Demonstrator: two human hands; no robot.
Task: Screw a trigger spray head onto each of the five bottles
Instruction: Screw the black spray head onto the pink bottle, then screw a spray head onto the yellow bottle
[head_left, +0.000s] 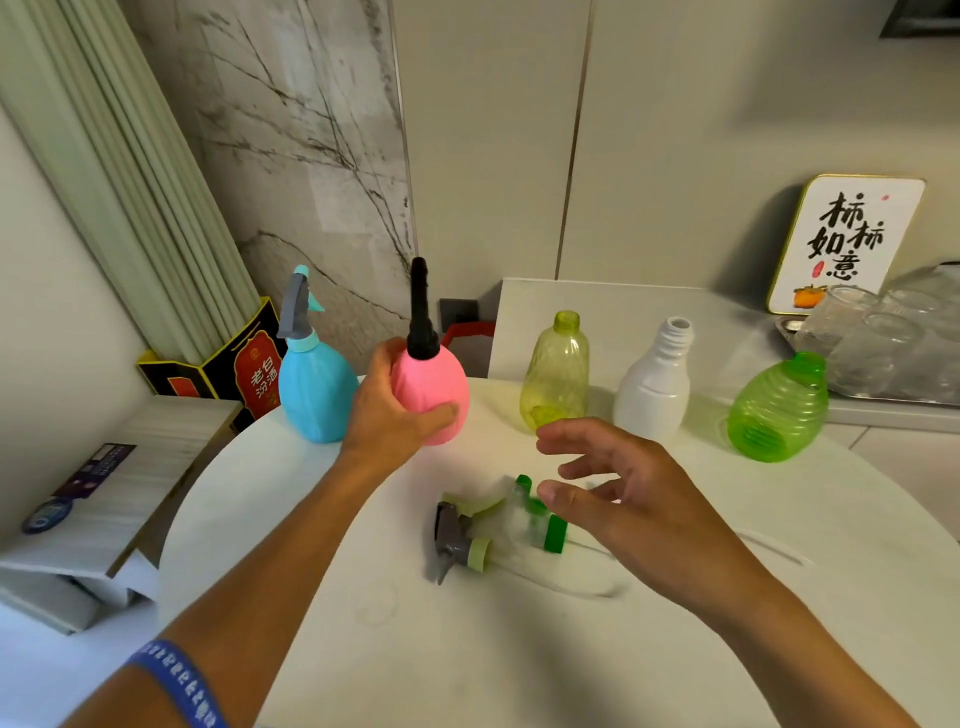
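Bottles stand in a row across the far side of the white table (519, 649), five of them. My left hand (387, 410) is wrapped around the pink bottle (434, 395), thumb across its front, and my fingers hide most of its left side. A black spray head (420, 317) sits on its neck, pointing up; I cannot tell how tightly it is seated. Just to its left, the blue bottle (311, 389) carries a grey trigger head (296, 312) with a blue tip.

To the right, well apart from each other, are the yellow-green bottle (557, 374), the white bottle (654, 384) and the ribbed green bottle (779, 410), all with bare, open necks.

My right hand (618, 488) hovers open above the table, fingers spread and holding nothing; it is blurred. Beneath its fingertips lies a loose cluster of spray heads: a grey trigger head with a pale green collar (460, 540) is clear enough, while a clear one with a green collar (540, 519) is smeared and partly covered by my fingers. How many heads lie there I cannot say. Thin translucent dip tubes trail off to the right, faint against the white surface.
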